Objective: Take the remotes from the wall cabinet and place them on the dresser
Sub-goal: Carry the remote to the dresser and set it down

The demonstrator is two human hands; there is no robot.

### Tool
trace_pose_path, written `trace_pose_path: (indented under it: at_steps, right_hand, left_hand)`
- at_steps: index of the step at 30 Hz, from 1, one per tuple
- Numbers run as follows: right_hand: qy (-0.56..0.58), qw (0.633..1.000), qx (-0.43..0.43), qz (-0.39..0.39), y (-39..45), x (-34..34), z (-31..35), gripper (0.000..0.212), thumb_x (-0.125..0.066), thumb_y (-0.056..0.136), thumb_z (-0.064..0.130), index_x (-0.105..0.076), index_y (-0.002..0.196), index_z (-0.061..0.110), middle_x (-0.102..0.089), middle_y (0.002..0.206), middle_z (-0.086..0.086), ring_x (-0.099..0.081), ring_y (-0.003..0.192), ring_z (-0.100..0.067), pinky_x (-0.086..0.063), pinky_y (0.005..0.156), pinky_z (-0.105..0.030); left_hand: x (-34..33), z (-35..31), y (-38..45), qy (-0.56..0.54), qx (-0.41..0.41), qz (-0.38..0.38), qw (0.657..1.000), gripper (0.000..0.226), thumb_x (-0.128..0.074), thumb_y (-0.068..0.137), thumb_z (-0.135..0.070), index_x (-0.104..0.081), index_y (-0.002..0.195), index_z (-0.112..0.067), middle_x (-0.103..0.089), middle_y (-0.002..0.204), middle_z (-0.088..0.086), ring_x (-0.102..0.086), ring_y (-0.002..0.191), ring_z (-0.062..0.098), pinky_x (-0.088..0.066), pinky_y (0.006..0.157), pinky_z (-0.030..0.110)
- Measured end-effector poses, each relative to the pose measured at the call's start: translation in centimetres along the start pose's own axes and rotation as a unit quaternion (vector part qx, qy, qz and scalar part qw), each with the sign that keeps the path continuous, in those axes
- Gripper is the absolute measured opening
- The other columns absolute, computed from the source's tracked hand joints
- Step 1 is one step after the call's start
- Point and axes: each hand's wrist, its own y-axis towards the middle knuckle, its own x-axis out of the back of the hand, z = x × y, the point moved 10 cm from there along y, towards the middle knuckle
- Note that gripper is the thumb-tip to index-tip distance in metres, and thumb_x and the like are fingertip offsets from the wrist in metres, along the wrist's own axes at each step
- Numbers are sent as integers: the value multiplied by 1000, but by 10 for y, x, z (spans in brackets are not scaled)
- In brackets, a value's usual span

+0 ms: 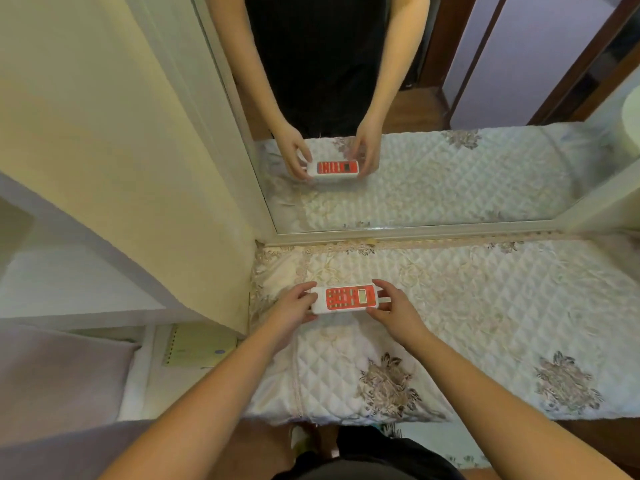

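**Both hands hold the remote on the dresser top**

Head view: Two bare forearms reach up from the bottom edge toward the dresser (519,306), whose top is covered by a quilted cream cloth (346,368) with grey-brown flower patterns. Near the dresser's back left corner lies a white remote (349,298) with a red button panel and a small pale screen, its long side running along the back edge. It seems to rest on the cloth, though full contact cannot be told. A second white piece shows just past its right end; whether that is another remote cannot be told.

At the remote's left end, the left hand (294,308) has its fingers curled round it, thumb on the near side. At the right end, the right hand (393,308) pinches it with fingers curled over the top edge and thumb below.

Along the dresser's back edge stands a mirror (450,188), which reflects the hands, the remote and the cloth. Left of the dresser rises a cream wall panel (104,133), and below it lies a yellow-green notebook (197,346).
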Motion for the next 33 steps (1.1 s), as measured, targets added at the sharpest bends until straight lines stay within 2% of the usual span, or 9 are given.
trace_pose_path:
  at_steps: [4,6,8,10,13,18,26,29,33]
  right_hand:
    - [4,999,-39,-1,22,6,-12,48,-55,93,20,-42,139,21,-53,126,-5,-56,104,-18,-44,80,-25]
    - [37,997,-67,7,28,8,-17,45,-51,94,20,-42,138,21,-53,121,1,-54,104,-17,-42,81,-26]
    - [58,995,-83,8,34,10,-21,43,-50,95,22,-43,137,20,-54,118,5,-54,105,-16,-41,83,-26]
    - [68,994,-88,8,40,10,-24,41,-50,95,24,-45,135,20,-57,122,5,-55,111,-17,-42,86,-27]
    - [84,992,-91,10,47,11,-23,36,-49,94,24,-53,130,21,-59,126,3,-55,113,-17,-43,89,-29]
    - [95,992,-82,22,53,9,-18,33,-45,95,14,-61,123,19,-60,126,-1,-55,113,-18,-43,92,-32]
    - [106,990,-96,-1,52,7,-24,44,-32,93,0,-53,129,13,-61,123,-3,-55,116,-20,-43,99,-34]
    - [110,988,-104,-13,52,9,-29,42,-33,95,2,-50,132,13,-59,126,-3,-54,118,-19,-42,97,-30]
    - [112,989,-97,-17,51,13,-28,40,-36,97,7,-47,135,14,-56,128,0,-52,118,-17,-41,97,-30]
  left_hand:
    - [-3,2,17,-35,16,-22,999,43,-46,96,-6,-43,138,-15,-58,121,10,-63,104,22,-53,78,27]
    - [-3,6,29,-58,30,-26,998,42,-50,94,-9,-45,136,-14,-58,126,10,-61,111,20,-53,80,25]
    - [-4,8,38,-56,38,-20,998,36,-53,91,-11,-55,127,-9,-64,125,8,-63,112,17,-53,85,24]
    - [-4,11,45,-40,38,-9,998,36,-52,89,-7,-62,123,-11,-65,126,8,-63,113,16,-54,91,26]
    - [-4,10,51,-26,35,-11,999,36,-51,91,-7,-60,126,-11,-63,128,5,-59,118,19,-50,98,30]
    - [-9,10,51,-60,50,-32,996,36,-47,90,-8,-62,122,-12,-64,123,6,-57,116,20,-45,88,25]
    - [-13,8,52,-30,51,-51,997,21,-48,91,-14,-59,107,-24,-56,129,3,-48,123,22,-34,111,39]
    - [-10,10,52,-27,50,-57,997,32,-50,93,-15,-52,124,-22,-49,131,-1,-43,128,20,-30,115,41]
    - [-6,16,47,-11,48,-61,997,59,-54,93,-16,-34,148,-15,-40,149,2,-39,136,21,-28,117,45]
